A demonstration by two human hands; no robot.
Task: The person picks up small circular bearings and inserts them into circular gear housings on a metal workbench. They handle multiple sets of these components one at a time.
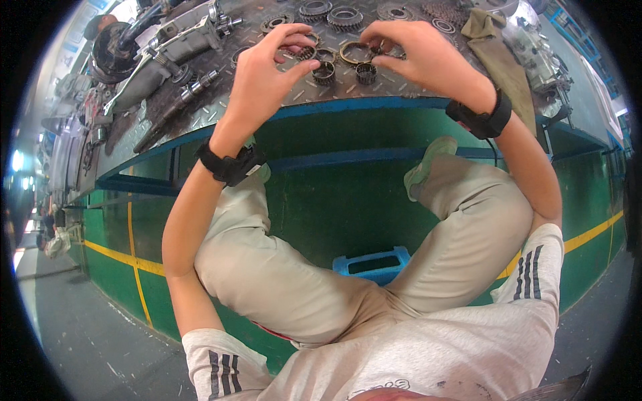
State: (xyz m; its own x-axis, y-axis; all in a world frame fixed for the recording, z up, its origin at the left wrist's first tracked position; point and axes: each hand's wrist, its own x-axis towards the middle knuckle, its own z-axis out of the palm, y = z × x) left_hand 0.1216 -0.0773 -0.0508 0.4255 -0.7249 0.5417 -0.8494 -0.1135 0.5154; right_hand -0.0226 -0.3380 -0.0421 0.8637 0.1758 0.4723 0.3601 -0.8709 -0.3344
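My left hand (267,72) is curled at the table's near edge. Between its thumb and fingers sits a small dark caged needle bearing (305,53). My right hand (428,57) is bent over the table with thumb and forefinger close around a small dark part (376,50), partly hidden by the fingers. A brass-coloured ring (352,53) lies just left of my right fingertips. Two more caged needle bearings stand upright between the hands, a left one (324,73) and a right one (366,73).
Gears, including a dark toothed gear (345,18), lie farther back on the metal tread-plate table (281,100). A shaft (177,110) and a grey gearbox housing (167,57) are left. An olive cloth (501,63) and a metal casing (538,57) are right. A blue stool (371,264) is below.
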